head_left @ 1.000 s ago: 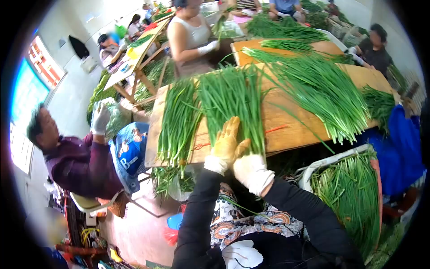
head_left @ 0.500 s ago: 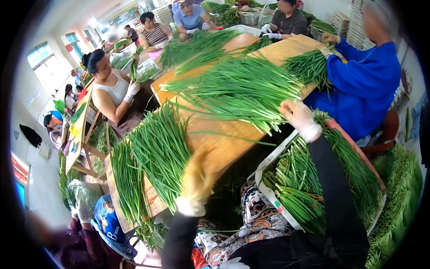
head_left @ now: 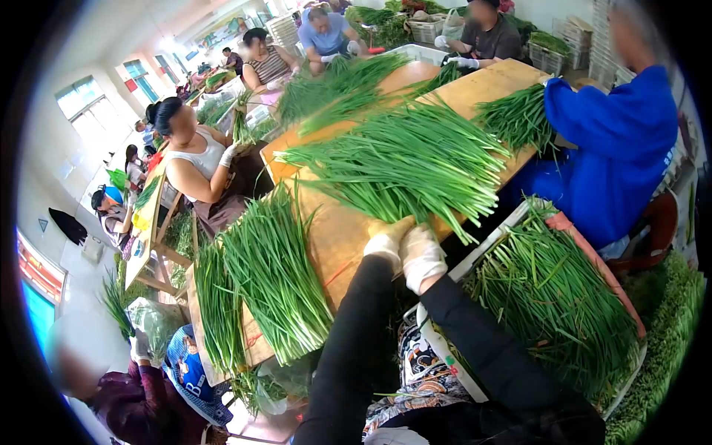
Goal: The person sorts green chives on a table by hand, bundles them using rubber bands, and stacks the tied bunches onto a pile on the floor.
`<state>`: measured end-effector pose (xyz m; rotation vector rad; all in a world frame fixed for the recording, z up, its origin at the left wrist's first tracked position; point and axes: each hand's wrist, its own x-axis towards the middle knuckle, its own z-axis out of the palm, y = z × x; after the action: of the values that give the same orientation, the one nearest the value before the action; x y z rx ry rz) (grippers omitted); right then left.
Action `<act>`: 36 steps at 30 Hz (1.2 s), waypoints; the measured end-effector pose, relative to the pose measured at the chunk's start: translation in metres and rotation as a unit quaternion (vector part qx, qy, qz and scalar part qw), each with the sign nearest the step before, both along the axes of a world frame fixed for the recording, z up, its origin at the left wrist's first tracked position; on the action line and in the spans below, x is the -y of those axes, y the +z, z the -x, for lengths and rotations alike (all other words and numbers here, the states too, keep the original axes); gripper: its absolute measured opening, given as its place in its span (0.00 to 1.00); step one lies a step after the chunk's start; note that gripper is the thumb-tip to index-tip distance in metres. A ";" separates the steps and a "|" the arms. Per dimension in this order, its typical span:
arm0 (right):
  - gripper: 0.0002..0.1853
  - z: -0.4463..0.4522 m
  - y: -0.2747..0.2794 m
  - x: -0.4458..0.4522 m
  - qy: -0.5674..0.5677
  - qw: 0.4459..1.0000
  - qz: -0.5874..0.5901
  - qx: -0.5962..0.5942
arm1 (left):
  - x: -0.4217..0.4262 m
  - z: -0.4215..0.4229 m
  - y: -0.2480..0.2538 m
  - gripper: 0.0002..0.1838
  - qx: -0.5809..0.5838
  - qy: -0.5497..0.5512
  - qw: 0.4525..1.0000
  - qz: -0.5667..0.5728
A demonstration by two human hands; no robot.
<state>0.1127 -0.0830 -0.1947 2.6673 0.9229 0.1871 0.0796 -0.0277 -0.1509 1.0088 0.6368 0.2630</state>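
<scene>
My left hand (head_left: 388, 238) and my right hand (head_left: 421, 254), both gloved, meet at the near edge of the wooden table. Their fingers are curled and close together; what is between them, if anything, is hidden. Just beyond them lies a large pile of long green garlic chives (head_left: 404, 159), pale stem ends toward the right, some leaves drooping by my fingers. Left of my hands rests another bunch of chives (head_left: 271, 271), with a narrower bunch (head_left: 219, 311) beside it.
A lined crate of chives (head_left: 549, 297) stands at my right. The wooden table (head_left: 337, 256) carries a thin red tie near my left forearm. A co-worker in blue (head_left: 612, 141) sits at the right; another in a white top (head_left: 200, 159) holds a bunch across the table.
My right hand has come left from the pile's stem ends, and my left hand has moved right and up to meet it. The view has shifted slightly.
</scene>
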 end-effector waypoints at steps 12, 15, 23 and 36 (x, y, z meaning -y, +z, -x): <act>0.07 -0.078 -0.007 0.094 0.238 0.913 -0.275 -0.186 | -0.006 -0.050 -0.031 0.70 -0.352 -0.022 0.820 -0.451; 0.09 -0.041 -0.019 0.063 0.282 0.834 -0.396 -0.260 | -0.001 -0.051 -0.011 0.76 -0.422 -0.078 0.774 -0.465; 0.25 -0.080 0.019 0.047 0.187 0.945 -0.268 0.027 | 0.023 -0.050 -0.006 0.66 -0.421 -0.020 0.731 -0.536; 0.36 -0.132 0.031 0.038 -0.021 0.979 -0.173 -0.107 | -0.054 0.021 -0.017 0.66 -0.297 -0.061 0.818 -0.489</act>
<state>0.2450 -0.1213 -0.1638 3.0751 0.9719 0.0540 0.0581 0.0261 -0.1683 2.1765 1.0285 0.1473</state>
